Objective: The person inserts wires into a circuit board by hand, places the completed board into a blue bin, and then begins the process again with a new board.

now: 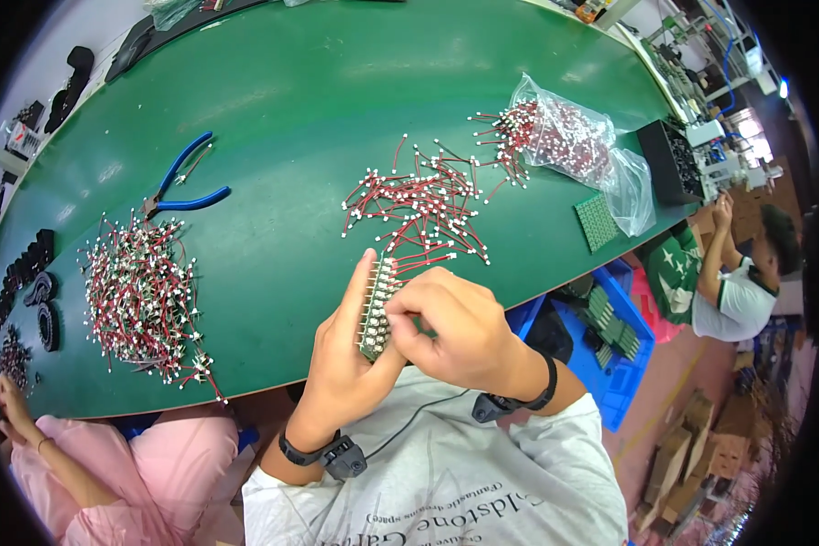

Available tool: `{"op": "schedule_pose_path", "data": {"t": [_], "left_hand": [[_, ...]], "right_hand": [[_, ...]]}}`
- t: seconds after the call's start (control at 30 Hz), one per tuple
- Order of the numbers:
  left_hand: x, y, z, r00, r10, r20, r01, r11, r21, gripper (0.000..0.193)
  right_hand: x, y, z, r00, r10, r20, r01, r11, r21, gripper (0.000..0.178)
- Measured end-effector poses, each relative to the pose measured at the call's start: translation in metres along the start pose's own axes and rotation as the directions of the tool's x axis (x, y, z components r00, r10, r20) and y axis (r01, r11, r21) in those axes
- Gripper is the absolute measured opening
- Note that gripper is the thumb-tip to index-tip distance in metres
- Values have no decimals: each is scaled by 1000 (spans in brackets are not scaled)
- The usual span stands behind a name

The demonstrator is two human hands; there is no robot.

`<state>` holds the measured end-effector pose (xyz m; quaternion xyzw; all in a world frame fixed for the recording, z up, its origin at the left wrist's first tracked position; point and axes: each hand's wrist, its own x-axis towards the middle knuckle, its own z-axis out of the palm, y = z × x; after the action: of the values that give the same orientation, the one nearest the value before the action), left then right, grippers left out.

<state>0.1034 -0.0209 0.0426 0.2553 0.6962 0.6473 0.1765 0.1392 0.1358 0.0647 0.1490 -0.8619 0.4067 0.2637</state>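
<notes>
My left hand (341, 359) grips a narrow green circuit board panel (379, 305) lined with small white connectors, tilted upward over the table's front edge. My right hand (460, 328) is closed against the panel's right side, thumb and forefinger pinched at the connector row. Whatever lies between those fingertips is too small to make out. Several red wires (425, 262) with white plugs stretch from the panel's upper end. Just beyond it spreads a loose pile of red wires with white plugs (419, 205).
Left lies a heap of wired small boards (141, 296), with blue-handled cutters (194, 203) behind. A clear bag of wires (569, 136), a green board panel (596, 223) and a black bin (672, 164) stand right. A blue crate (623, 378) is below. Other people sit at both sides.
</notes>
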Motion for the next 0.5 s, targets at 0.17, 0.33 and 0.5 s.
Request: {"op": "schedule_pose_path", "data": {"t": [0.17,0.33,0.5], "left_hand": [[0,0,3,997,28,-70,-26,999,29,73],[0,-3,3,995,55,-84,-50,997,59,73],[2,-1,3,994,70,-82,-65,995,70,73]], "right_hand": [[2,-5,-4,985,158,64,-163,983,88,17],[3,-8,-4,977,200,69,-207,973,103,17],[1,-2,2,998,57,-2,-57,998,40,20]]}}
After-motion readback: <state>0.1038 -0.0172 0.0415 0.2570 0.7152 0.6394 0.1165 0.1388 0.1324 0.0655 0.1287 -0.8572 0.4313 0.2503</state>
